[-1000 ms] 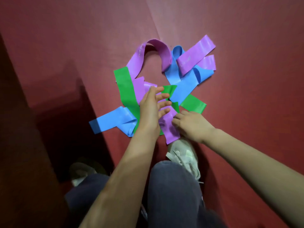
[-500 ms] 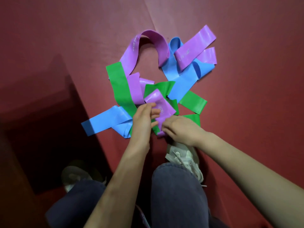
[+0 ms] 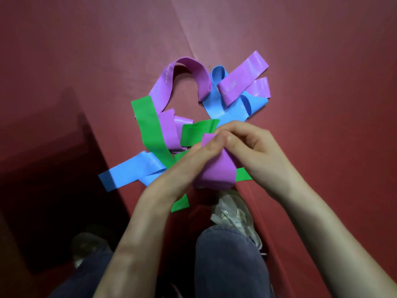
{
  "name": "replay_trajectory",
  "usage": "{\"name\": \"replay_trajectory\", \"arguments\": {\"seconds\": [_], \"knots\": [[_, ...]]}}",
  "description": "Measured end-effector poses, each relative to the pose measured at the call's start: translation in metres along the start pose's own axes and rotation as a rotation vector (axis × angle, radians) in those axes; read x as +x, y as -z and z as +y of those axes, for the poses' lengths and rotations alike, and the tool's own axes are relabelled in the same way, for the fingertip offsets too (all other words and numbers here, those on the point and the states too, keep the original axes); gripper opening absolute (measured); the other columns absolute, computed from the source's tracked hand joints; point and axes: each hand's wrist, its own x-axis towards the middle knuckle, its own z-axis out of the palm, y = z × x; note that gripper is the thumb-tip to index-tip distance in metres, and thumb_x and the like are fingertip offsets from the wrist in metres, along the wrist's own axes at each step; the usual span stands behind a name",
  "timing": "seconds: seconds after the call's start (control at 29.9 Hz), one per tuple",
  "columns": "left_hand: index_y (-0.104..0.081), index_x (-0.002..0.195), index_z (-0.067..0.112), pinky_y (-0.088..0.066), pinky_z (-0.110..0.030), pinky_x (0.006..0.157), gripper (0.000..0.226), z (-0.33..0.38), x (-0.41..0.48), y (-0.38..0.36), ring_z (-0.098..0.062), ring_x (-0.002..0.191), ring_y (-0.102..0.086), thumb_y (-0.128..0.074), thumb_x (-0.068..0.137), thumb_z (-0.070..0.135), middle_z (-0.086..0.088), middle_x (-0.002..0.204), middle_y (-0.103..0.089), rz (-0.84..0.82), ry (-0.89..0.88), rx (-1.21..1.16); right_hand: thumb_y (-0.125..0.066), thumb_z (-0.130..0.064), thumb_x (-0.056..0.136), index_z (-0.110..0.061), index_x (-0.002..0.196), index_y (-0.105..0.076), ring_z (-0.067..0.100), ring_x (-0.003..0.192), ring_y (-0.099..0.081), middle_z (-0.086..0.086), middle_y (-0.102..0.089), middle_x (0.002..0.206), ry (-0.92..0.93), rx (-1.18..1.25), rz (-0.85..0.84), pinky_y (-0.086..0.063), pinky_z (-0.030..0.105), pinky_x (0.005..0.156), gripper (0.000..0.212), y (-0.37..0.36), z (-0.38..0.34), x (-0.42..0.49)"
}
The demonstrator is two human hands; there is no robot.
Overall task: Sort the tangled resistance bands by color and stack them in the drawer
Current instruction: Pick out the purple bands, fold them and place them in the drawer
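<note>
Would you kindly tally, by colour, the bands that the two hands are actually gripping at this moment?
purple band: 1, pinched between left hand and right hand
green bands: 0
blue bands: 0
Total: 1

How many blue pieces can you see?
2 blue pieces: one at the pile's left, one at the upper right under purple bands. Whether they join underneath is hidden.
</note>
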Motion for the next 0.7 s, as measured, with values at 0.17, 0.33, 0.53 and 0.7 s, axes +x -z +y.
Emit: {"name": "replay_trajectory", "arguments": {"seconds": [0.17, 0.33, 0.53, 0.7], "knots": [[-0.073, 0.078, 0.024, -0.053, -0.016, 0.078, 0.025, 0.015, -0.002, -0.014, -0.001, 0.084, -0.068, -0.048, 0.077, 0.030, 0.010, 0.084, -0.073, -0.056, 0.053, -0.179, -0.054, -0.020, 0.079, -0.025, 0.079, -0.065, -0.007, 0.065, -0.050, -0.016, -0.058, 0.066, 0.105, -0.323, 0.127, -0.038, 0.007, 0.063, 0.011, 0.004, -0.019, -0.001], [-0.068, 0.091, 0.026, -0.055, -0.024, 0.083, 0.024, 0.029, -0.004, -0.013, -0.014, 0.085, -0.070, -0.047, 0.085, 0.034, 0.003, 0.095, -0.073, 0.001, -0.029, -0.187, -0.045, -0.046, 0.077, -0.033, 0.103, -0.054, -0.002, 0.079, -0.049, -0.014, -0.049, 0.092, 0.149, -0.394, 0.369, -0.044, 0.017, 0.071, 0.030, 0.011, -0.020, 0.000], [-0.063, 0.096, 0.018, -0.056, -0.034, 0.072, 0.042, 0.054, -0.008, -0.002, -0.019, 0.071, -0.069, -0.027, 0.086, 0.037, -0.003, 0.078, -0.073, 0.047, -0.276, -0.120, -0.043, 0.004, 0.080, -0.023, 0.085, -0.054, -0.025, 0.066, -0.051, -0.026, -0.060, 0.074, -0.189, -0.176, -0.143, -0.038, -0.003, 0.074, 0.030, 0.010, 0.035, 0.021], [-0.059, 0.094, 0.016, -0.054, -0.029, 0.071, 0.042, 0.059, -0.009, 0.004, -0.016, 0.069, -0.065, -0.024, 0.089, 0.037, 0.001, 0.069, -0.069, 0.146, -0.408, -0.145, -0.048, -0.011, 0.065, -0.029, 0.107, -0.052, -0.021, 0.092, -0.048, -0.018, -0.055, 0.104, -0.158, -0.312, -0.266, -0.035, 0.005, 0.085, 0.046, 0.008, 0.070, 0.019]]}}
